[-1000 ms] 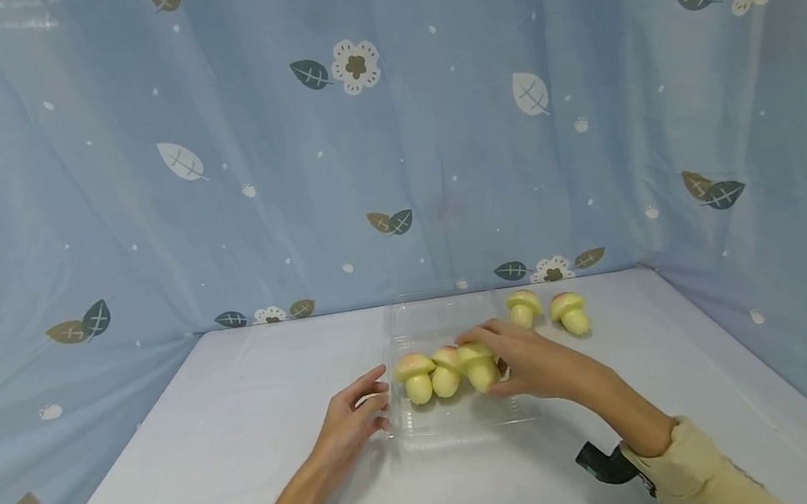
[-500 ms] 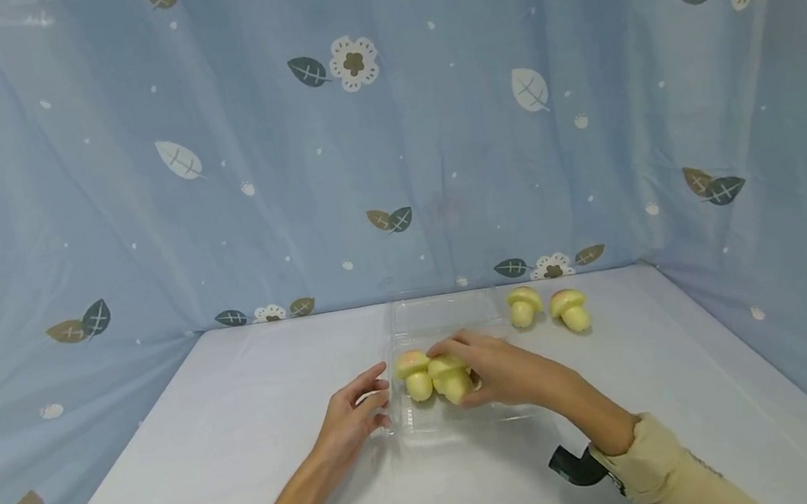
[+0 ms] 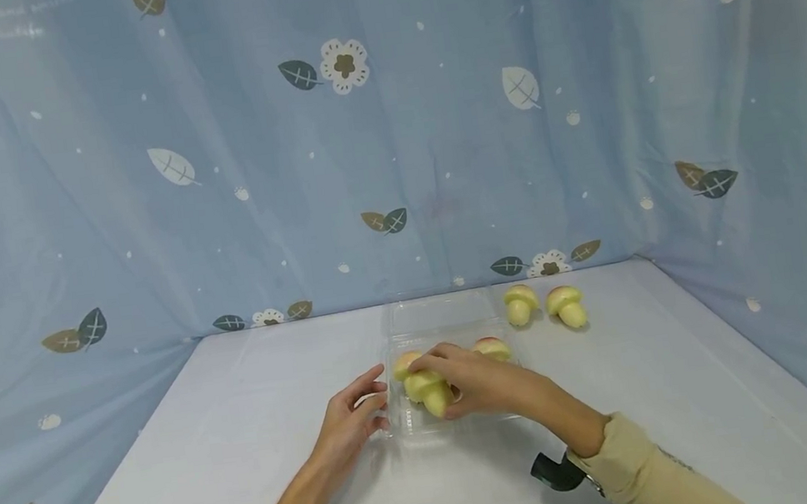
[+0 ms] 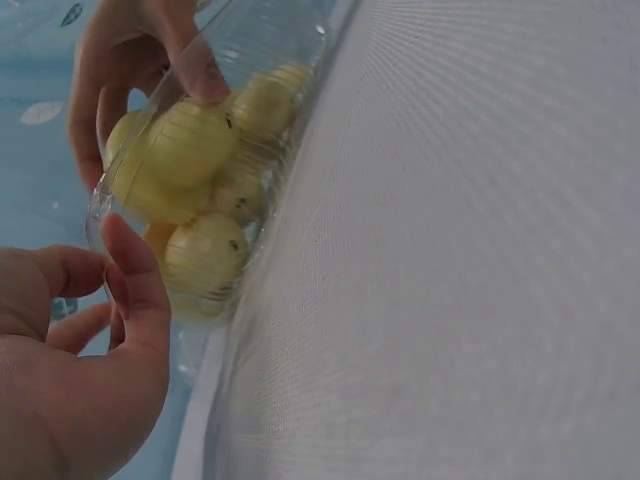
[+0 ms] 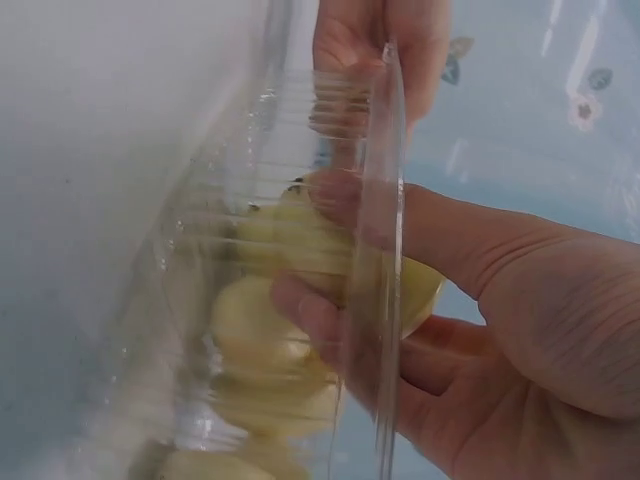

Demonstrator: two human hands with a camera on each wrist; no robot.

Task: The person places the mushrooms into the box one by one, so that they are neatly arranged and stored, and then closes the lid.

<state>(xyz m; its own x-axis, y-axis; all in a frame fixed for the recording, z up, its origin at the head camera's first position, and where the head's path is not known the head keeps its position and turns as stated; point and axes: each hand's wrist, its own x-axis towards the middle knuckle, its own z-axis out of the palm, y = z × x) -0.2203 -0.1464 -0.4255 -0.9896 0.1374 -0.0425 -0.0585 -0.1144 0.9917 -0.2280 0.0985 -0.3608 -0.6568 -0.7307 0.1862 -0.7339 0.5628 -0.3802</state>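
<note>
In the head view my right hand [image 3: 472, 378] pinches a yellow-green toy mushroom [image 3: 432, 395] over the left part of a clear plastic box [image 3: 462, 423]. Its cap overlaps another mushroom [image 3: 404, 363] in the box's left end. A third mushroom [image 3: 492, 348] with a reddish top lies behind the right hand. Through the box wall, the left wrist view shows several mushrooms [image 4: 205, 252] close together, the held one tilted on top. My left hand [image 3: 349, 423] rests at the box's left side, fingers loosely bent and touching the rim; it holds no mushroom.
Two more mushrooms, one upright [image 3: 521, 305] and one leaning [image 3: 567, 307], are on the white table [image 3: 276, 385] right of the box. The box's clear lid [image 3: 437, 312] lies folded back towards the blue patterned curtain [image 3: 432, 114]. Side curtains flank the table.
My right hand has moved left across the box with the gripped mushroom, uncovering the mushroom at the right. The left hand stays at the box's side.
</note>
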